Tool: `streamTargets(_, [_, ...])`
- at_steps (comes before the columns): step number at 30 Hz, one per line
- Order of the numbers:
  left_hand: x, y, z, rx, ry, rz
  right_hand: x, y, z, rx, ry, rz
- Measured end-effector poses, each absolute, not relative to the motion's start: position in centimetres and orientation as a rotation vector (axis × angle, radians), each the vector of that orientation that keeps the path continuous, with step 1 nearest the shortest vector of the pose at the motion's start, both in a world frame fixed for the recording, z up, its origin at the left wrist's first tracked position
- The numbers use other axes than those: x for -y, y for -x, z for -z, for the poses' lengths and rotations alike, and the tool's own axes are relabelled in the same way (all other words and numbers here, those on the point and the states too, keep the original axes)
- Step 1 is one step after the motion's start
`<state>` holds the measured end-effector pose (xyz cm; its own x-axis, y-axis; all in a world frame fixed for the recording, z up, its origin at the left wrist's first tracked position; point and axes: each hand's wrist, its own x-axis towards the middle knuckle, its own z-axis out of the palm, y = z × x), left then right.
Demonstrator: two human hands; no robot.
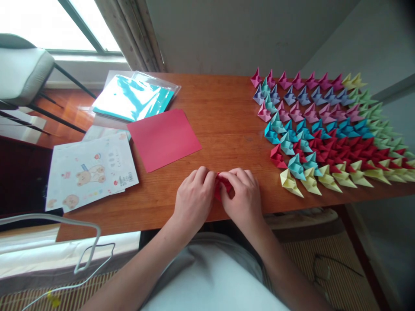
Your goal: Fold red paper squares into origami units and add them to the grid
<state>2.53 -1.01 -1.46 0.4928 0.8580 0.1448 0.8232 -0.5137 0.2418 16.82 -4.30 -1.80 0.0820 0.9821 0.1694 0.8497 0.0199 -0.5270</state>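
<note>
Close to the table's front edge, my left hand (195, 193) and my right hand (242, 194) meet around a small piece of folded red paper (223, 186). Fingers of both hands pinch it, and they cover most of its shape. Ahead and to the left lies a flat red sheet of paper (165, 139). Rows of folded paper figures with pointed tips stand at the right, among them pale yellow ones (291, 182), a red one (278, 156) and blue ones (271, 133).
Plastic-wrapped turquoise paper (132, 98) lies at the back left of the wooden table (223, 112). White sheets printed with bears (92, 170) overhang the left edge. A chair (24, 73) stands by the window, and a white cable (95, 246) hangs at lower left.
</note>
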Motion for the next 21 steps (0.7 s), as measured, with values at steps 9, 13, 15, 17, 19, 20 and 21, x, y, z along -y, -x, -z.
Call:
streamTargets(9, [0.9, -2.6, 1.6, -1.477, -2.606, -0.38, 5.3, -18.8, 2.6, 1.787, 1.829, -0.307])
streamTargets(13, [1.0, -2.6, 1.7, -1.493, -2.614, -0.389, 5.5, -19.0, 2.9, 1.772, 1.801, -0.238])
streamTargets(15, [1.1, -2.7, 1.7, -1.503, -2.623, -0.393, 5.6, -19.0, 3.0, 1.773, 1.774, -0.192])
streamTargets(17, [1.1, -2.7, 1.7, -1.512, -2.632, -0.392, 5.7, -18.9, 2.9, 1.829, 1.724, -0.173])
streamTargets(19, [1.1, -2.7, 1.7, -1.519, -2.632, -0.381, 5.9, -18.9, 2.8, 1.924, 1.676, -0.175])
streamTargets(20, [1.1, -2.7, 1.6, -1.518, -2.629, -0.374, 5.9, -18.9, 2.7, 1.965, 1.663, -0.176])
streamTargets(21, [1.1, -2.7, 1.5, -1.516, -2.623, -0.366, 6.0, -18.9, 2.5, 1.997, 1.661, -0.172])
